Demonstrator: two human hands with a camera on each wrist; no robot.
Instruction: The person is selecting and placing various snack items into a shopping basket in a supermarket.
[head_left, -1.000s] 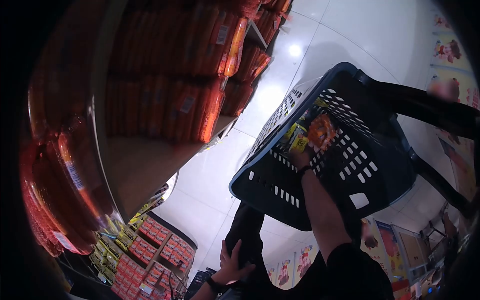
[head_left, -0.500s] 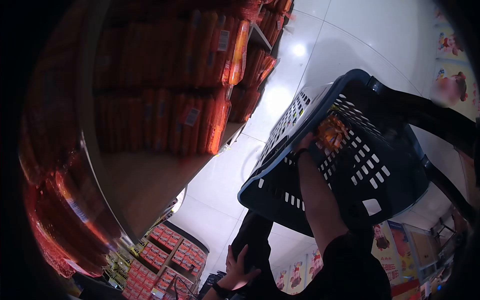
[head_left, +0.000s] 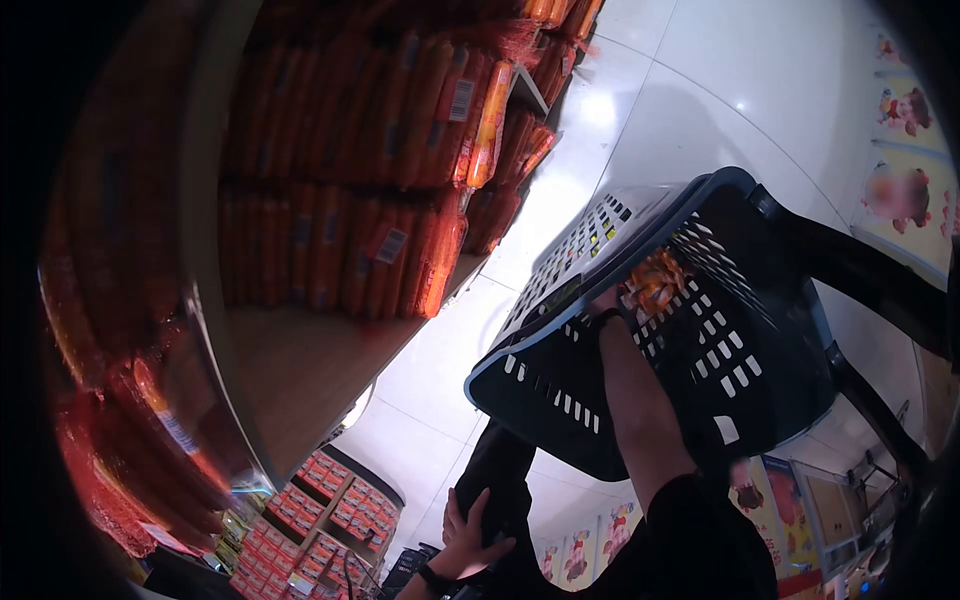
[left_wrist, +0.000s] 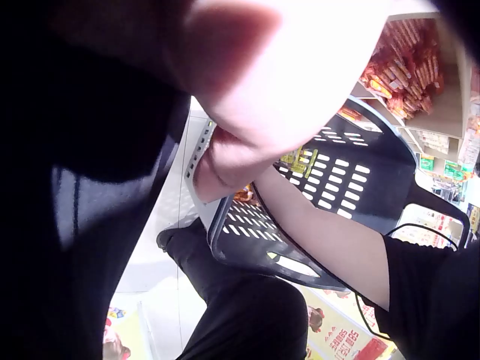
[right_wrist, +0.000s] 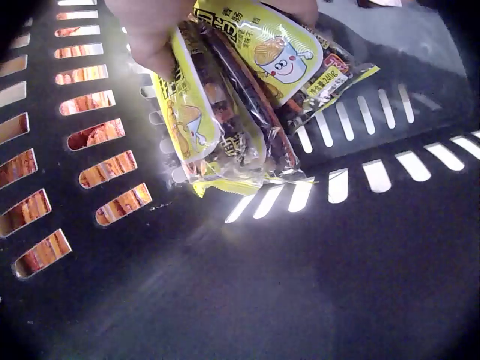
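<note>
A dark basket with slotted sides leans open toward the camera. My right hand reaches inside it, beside an orange packet. In the right wrist view, the fingers of this hand grip clear-and-yellow snack packets by their upper ends, close to the slotted walls; part of the hand is cut off by the frame. My left hand rests on a dark-clothed leg, fingers spread, holding nothing. It looms blurred and overexposed in the left wrist view.
Shelves of orange-red packaged sausages fill the left side. Red boxes are stacked at the lower left. Pale floor tiles run between shelf and basket. Dark basket handles extend right, near cartoon posters.
My right hand has shifted toward the basket's upper-left side, and the yellow packets seen by it a second ago are now hidden there in the head view. My left hand stays on the leg.
</note>
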